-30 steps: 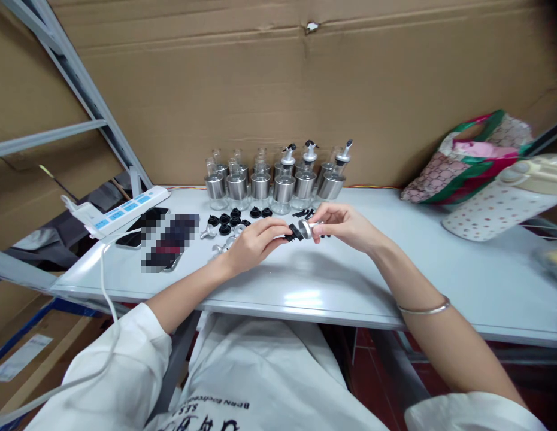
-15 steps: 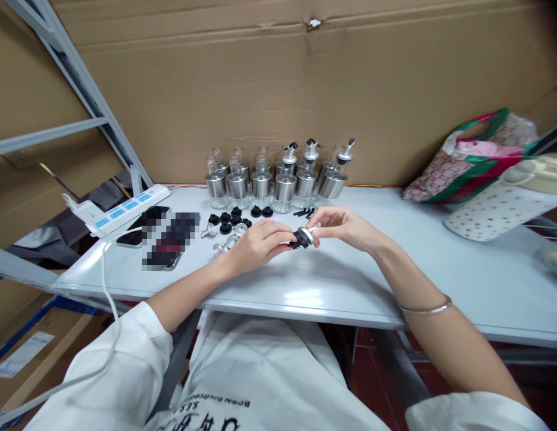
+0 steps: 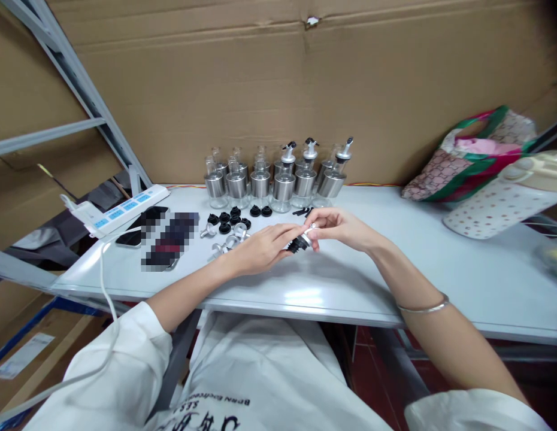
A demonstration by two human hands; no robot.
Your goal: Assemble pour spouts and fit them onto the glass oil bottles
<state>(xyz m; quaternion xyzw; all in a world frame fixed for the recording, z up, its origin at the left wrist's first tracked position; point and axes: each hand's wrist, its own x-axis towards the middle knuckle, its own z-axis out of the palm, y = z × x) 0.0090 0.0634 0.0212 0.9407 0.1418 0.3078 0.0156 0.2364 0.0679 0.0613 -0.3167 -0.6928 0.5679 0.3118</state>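
Above the front of the table, a pourer spout (image 3: 300,242) with a silver collar and a black ribbed stopper is between my two hands. My left hand (image 3: 266,244) is closed round its black stopper end. With thumb and fingers, my right hand (image 3: 333,227) pinches the silver end. Loose black stoppers (image 3: 225,218) and silver spout pieces (image 3: 231,240) lie left of my hands. Small black flip caps (image 3: 300,211) rest just behind my right hand. Glass bottles with steel sleeves (image 3: 260,182) stand in rows at the back, and three carry fitted pourers (image 3: 310,153).
At the left are a power strip (image 3: 130,209) with a white cable and two phones (image 3: 146,224). A patterned bag (image 3: 462,158) and a dotted white jug (image 3: 498,203) stand on the right. A cardboard wall (image 3: 242,90) closes off the back.
My left fingers have moved further right over the pourer spout, closer to my right fingertips. The spout is tilted slightly differently, with its black ribs more in sight. The bottles look the same.
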